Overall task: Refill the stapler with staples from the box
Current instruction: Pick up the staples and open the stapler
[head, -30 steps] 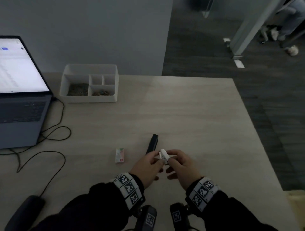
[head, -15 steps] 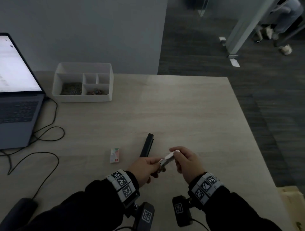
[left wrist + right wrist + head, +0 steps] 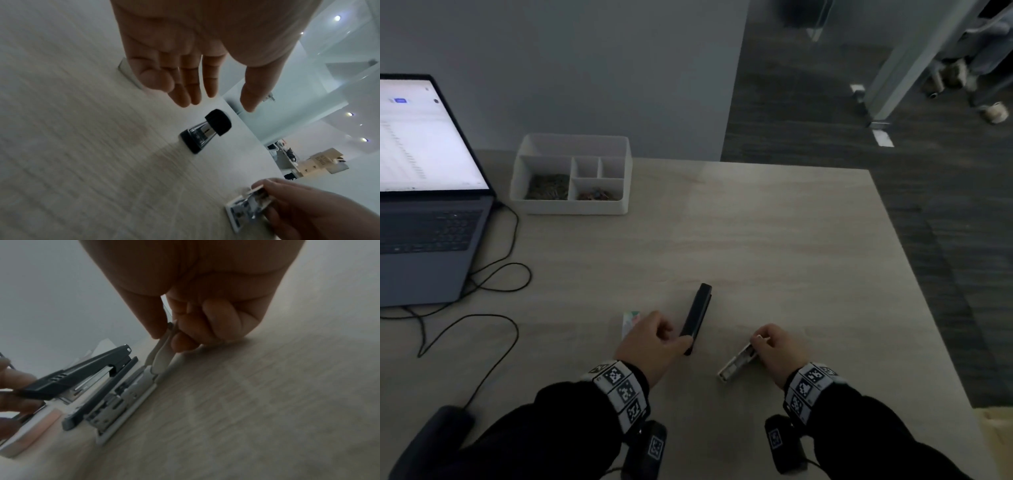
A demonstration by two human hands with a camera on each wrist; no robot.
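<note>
- The right hand point(image 3: 777, 349) pinches the white stapler point(image 3: 738, 363), opened flat on the near worktop point(image 3: 774, 246).
- The left hand point(image 3: 185, 53) is wide, over the black stapler point(image 3: 697, 317).
- The staple box point(image 3: 629, 322) lies left. Best hold the white stapler steady.

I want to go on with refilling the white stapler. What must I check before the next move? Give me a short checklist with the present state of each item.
1. White stapler opened up: ok.
2. Right hand pinches its raised top: ok.
3. Left hand free, fingers straight: ok.
4. Staple box close beside the left hand: ok.
5. Staple box already open: cannot tell.
6. Channel of the white stapler empty: cannot tell.
</note>
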